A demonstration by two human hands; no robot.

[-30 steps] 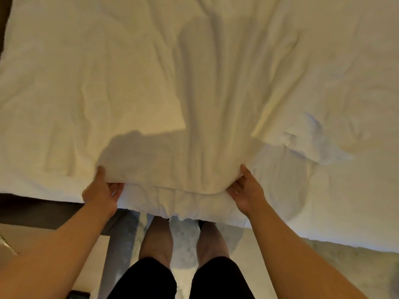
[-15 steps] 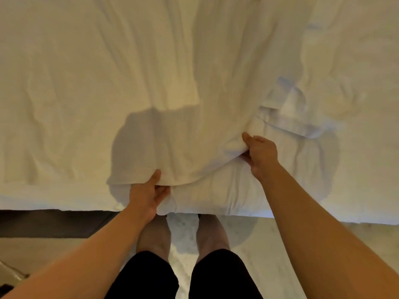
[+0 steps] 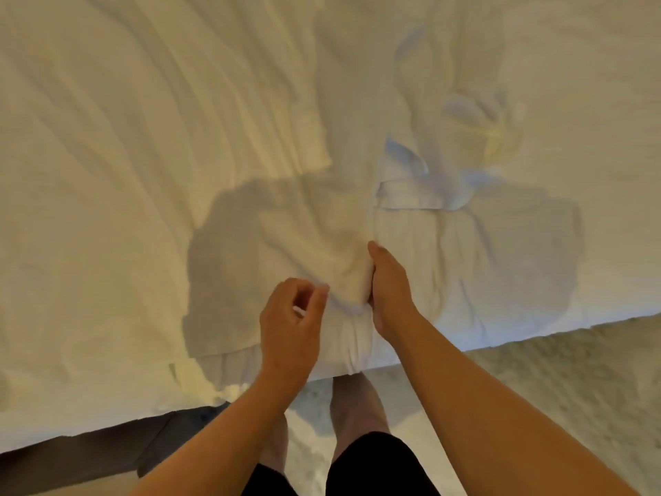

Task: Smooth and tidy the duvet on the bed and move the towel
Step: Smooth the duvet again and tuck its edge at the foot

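STATE: your right hand (image 3: 388,288) grips a bunched duvet (image 3: 179,155) fold near the bed's near edge | left hand (image 3: 291,316) loosely curled, holds nothing | PROGRESS: duvet wrinkled, smoothing incomplete | towel (image 3: 418,184) lies far-right of hands, unmoved

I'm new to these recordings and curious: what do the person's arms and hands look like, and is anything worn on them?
Both arms are bare up to the frame's edge: no sleeves show. The left hand and right hand wear no gloves, and no watch, ring or bracelet is visible. The fingers are uncovered.
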